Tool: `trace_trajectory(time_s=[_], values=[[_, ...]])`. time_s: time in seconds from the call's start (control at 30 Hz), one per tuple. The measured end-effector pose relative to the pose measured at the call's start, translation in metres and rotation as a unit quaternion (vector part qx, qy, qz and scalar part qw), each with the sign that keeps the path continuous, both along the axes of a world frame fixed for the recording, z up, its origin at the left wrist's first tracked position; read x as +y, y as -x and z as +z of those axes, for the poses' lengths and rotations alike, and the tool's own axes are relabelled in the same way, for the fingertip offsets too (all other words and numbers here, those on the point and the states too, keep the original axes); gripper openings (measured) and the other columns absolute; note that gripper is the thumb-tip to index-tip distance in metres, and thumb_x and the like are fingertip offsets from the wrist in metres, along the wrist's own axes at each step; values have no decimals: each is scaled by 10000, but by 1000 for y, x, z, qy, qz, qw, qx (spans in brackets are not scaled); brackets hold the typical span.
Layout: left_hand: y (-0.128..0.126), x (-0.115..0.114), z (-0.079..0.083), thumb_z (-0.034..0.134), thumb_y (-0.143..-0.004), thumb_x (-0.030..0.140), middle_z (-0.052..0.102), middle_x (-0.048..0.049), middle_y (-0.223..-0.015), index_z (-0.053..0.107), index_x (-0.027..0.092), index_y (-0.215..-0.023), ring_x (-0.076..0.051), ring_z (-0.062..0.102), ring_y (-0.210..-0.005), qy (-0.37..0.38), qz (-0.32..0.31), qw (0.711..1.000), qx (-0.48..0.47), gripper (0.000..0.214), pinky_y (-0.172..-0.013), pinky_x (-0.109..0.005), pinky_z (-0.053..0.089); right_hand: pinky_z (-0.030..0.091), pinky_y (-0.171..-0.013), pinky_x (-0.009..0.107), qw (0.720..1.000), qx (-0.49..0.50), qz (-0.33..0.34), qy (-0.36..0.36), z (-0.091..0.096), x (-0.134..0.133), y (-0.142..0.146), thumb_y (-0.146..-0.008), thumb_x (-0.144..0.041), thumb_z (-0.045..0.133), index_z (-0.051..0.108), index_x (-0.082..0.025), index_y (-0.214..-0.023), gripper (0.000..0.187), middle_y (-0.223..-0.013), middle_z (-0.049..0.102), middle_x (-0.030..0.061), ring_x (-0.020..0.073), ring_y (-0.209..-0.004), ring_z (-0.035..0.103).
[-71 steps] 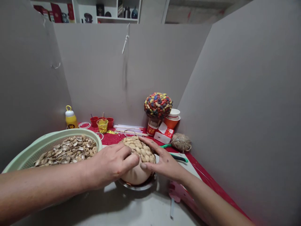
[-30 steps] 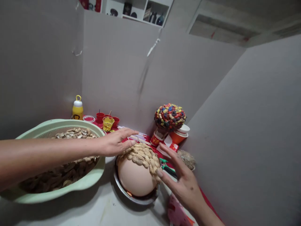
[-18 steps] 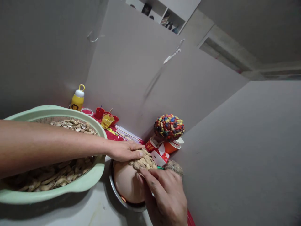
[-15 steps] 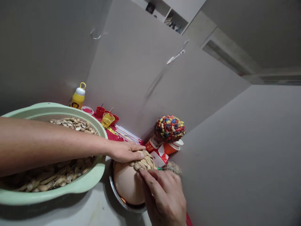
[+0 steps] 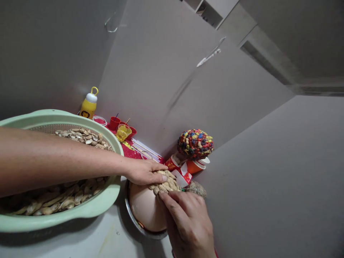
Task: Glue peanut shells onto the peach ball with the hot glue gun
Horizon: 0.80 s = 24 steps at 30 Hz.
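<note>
A smooth, pale pinkish balloon-like dome (image 5: 146,206) sits in a round metal bowl (image 5: 131,219). Peanut shells (image 5: 169,182) cover its upper far side in a close layer. My left hand (image 5: 143,172) reaches across from the left and lies on the dome and shells, fingers stretched out. At the near edge of the shells, my right hand (image 5: 188,218) is closed in a pinch, its fingertips at a peanut shell (image 5: 156,190) pressed against the dome. The thumb tip is mostly hidden.
Left stands a green colander (image 5: 114,200) full of shells, under my left forearm. Behind are a yellow bottle (image 5: 88,106), red cups (image 5: 114,123), white sticks (image 5: 146,149), a multicoloured ball (image 5: 195,144), paper cups (image 5: 195,167) and twine (image 5: 197,189). Walls close in behind and right.
The view has shifted slightly, so the background and colander sit a little differently. Both hands keep nearly the same places on the shells and dome.
</note>
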State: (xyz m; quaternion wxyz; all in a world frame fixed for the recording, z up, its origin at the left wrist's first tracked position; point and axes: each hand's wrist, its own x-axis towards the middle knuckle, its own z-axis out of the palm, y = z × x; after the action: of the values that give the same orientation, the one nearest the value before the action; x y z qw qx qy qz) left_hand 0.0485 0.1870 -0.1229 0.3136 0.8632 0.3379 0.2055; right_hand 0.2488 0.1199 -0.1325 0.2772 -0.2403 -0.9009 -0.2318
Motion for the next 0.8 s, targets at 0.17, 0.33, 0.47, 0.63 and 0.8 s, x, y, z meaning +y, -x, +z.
trace_trajectory(time_s=[0.17,0.33,0.47,0.63,0.8], values=[[-1,0,-4,394,-951,425,454,-181,-1470,401,68,-1435,-265,426,-1360,-17,5,1000,-8,602,-1118,-386,325,370,-696,347,1000,-2,-11,-3,2,-2,3,-906,-44,497,616,-136,-1045,205,-828,643,84,203,-733,532],[0,-2,-2,370,-963,426,467,-172,-1463,419,82,-1428,-262,435,-1353,-23,5,1000,-8,581,-1118,-371,323,381,-687,351,999,-14,-23,-20,-1,1,4,-935,-89,478,624,-134,-1052,193,-825,643,88,203,-731,539],[2,-5,2,317,-977,448,400,-151,-1513,370,92,-1458,-251,380,-1389,-3,-5,1000,16,600,-1140,-351,281,410,-681,345,1000,28,2,-10,0,-3,2,-909,-73,532,633,-137,-1074,204,-849,648,86,194,-741,558],[3,-5,7,245,-967,545,218,-149,-1590,233,70,-1512,-264,181,-1470,47,7,999,24,722,-1187,-376,149,501,-727,340,979,184,1,91,1,-13,-15,-859,-67,625,638,-196,-1103,277,-943,647,70,195,-841,611],[12,-4,14,351,-899,623,139,-126,-1611,161,86,-1529,-269,136,-1479,85,21,996,9,850,-1194,-388,106,508,-893,437,956,251,-59,140,-8,1,-29,-906,-215,594,600,-243,-1226,321,-1153,616,106,256,-1078,591]])
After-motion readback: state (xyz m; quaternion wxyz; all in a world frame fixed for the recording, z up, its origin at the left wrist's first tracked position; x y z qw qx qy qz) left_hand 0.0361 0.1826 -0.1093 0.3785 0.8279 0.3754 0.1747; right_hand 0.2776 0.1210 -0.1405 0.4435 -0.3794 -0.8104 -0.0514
